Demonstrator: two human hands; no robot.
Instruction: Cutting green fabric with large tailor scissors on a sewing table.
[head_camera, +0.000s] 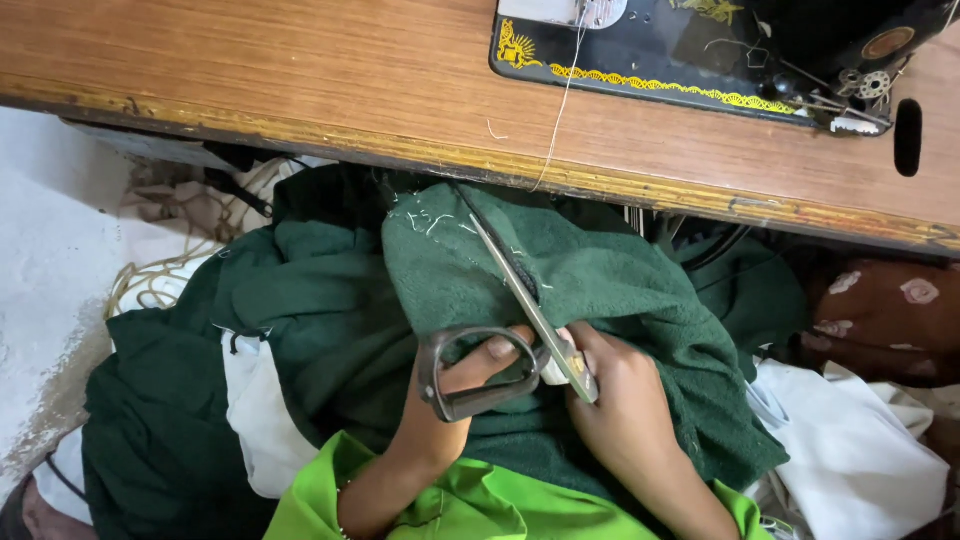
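A dark green towel-like cloth (600, 290) with loose white stitches lies bunched on my lap below the table edge. My left hand (450, 400) grips the handle loop of large metal scissors (520, 295), thumb through the loop. The blades are nearly together and point up and left across the cloth. My right hand (620, 400) rests on the cloth beside the scissors' pivot, fingers pressing the fabric and touching the blade. A bright green garment (470, 505) covers my forearms at the bottom.
A wooden sewing table (300, 80) spans the top, with a black sewing machine (700, 50) decorated in gold at its right. A white thread (560, 110) hangs from the machine over the edge. White cloth (860, 450) lies right, cord (150, 280) left.
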